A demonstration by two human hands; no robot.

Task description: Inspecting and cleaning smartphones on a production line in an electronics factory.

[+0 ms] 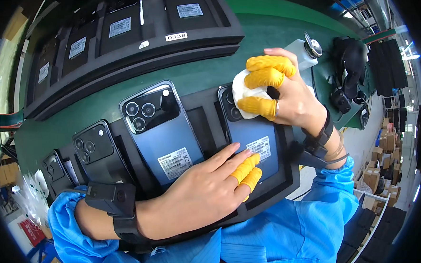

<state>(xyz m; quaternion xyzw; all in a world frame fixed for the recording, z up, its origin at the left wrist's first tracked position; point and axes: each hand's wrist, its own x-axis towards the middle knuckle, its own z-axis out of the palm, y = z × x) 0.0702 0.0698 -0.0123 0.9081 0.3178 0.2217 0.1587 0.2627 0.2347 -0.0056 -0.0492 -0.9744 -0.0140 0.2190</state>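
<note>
A blue phone (237, 133) lies back up in the right-hand slot of a black foam tray (291, 183). My right hand (290, 100), with yellow finger cots on several fingers, grips a white cloth (241, 91) and presses it against the phone's camera end. My left hand (203, 186) rests with fingers stretched out on the lower part of the same phone, beside its white label (265, 146); two of its fingers wear yellow cots. To the left, a second blue phone (169, 139) sits tilted in the tray, its round lenses showing. Two darker phones (102, 157) lie farther left.
A second black foam tray (201, 38) with several labelled phones stands at the far left of the green table (264, 22). A whitish bottle with a metal top (306, 53) stands beyond my right hand. Black gear with cables (347, 67) lies at the right. Clear plastic bags (33, 198) are at left.
</note>
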